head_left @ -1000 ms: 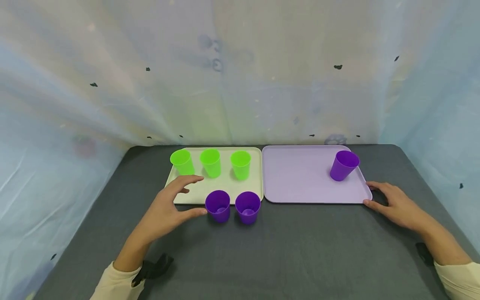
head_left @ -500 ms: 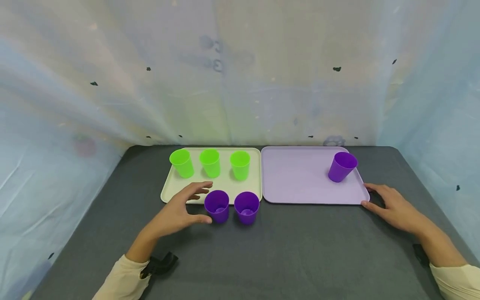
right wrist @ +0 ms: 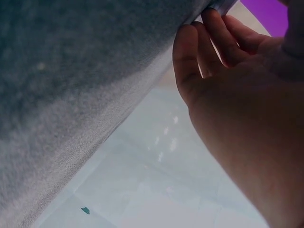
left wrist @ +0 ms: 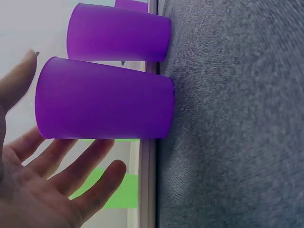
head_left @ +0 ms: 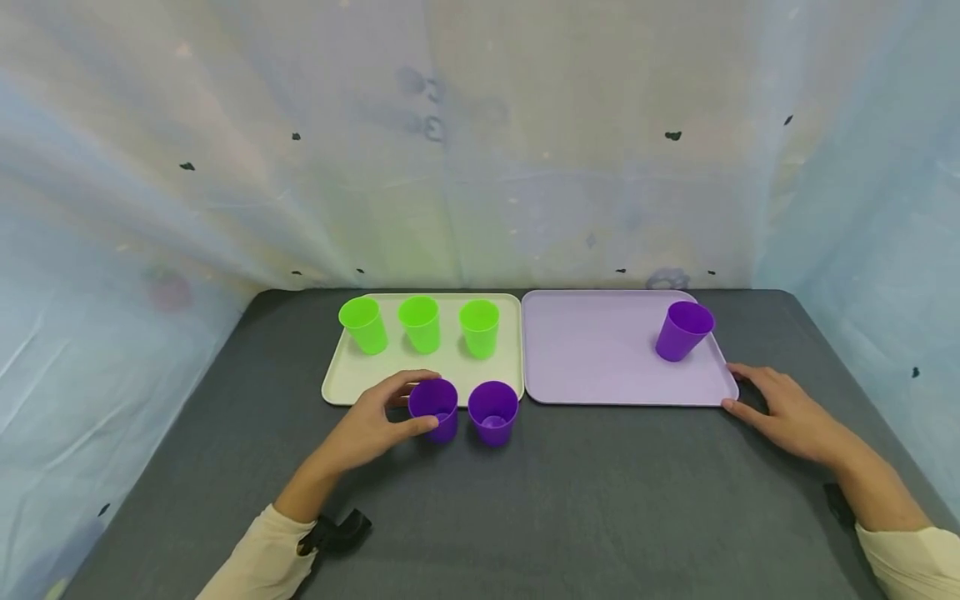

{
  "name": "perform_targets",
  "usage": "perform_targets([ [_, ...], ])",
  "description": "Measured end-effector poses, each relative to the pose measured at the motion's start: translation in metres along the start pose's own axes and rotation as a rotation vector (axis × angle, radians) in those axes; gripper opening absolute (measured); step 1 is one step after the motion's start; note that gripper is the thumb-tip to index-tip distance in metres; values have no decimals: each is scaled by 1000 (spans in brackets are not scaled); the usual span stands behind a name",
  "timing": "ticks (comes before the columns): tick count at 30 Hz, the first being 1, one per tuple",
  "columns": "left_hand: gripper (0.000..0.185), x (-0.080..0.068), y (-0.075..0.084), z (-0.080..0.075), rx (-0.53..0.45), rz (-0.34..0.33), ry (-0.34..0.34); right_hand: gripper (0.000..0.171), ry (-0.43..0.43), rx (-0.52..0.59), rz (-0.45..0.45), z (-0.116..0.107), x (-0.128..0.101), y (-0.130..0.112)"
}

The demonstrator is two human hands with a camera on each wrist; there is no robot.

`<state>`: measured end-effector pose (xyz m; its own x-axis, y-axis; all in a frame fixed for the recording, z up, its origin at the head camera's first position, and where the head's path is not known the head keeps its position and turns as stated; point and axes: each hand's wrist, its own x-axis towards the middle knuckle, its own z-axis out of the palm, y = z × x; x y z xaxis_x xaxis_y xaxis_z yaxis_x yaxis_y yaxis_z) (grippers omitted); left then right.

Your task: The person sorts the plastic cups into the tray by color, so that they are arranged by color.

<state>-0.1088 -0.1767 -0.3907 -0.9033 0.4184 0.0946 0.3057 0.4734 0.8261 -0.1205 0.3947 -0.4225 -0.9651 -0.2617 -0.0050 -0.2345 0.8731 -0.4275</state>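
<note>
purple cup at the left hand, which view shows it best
The left wrist view: the tapered purple cup is large there, its side visible from rim to base. The head view shows it smaller, from above, partly covered by the left hand. The right wrist view misses it; the purple there seems another cup.

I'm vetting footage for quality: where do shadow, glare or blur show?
Head: soft shadows beside the green cups; left wrist: nearest purple cup crisp-edged, curtain washed out; right wrist: right hand dimly shadowed, gray tablecloth blurred.
</note>
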Motion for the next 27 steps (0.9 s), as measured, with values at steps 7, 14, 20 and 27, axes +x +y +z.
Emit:
perform_targets([
  [7,69,3,0,0,-24,-13,10,69,-20,-6,25,0,0,0],
  [14,79,1,-4,5,-69,-80,-20,68,-20,4,12,2,-1,3],
  [20,72,4,-7,8,-152,-85,-21,67,-9,16,9,2,-4,4],
  [27,69,2,-5,4,-205,-83,20,65,15,29,-24,2,-3,5],
])
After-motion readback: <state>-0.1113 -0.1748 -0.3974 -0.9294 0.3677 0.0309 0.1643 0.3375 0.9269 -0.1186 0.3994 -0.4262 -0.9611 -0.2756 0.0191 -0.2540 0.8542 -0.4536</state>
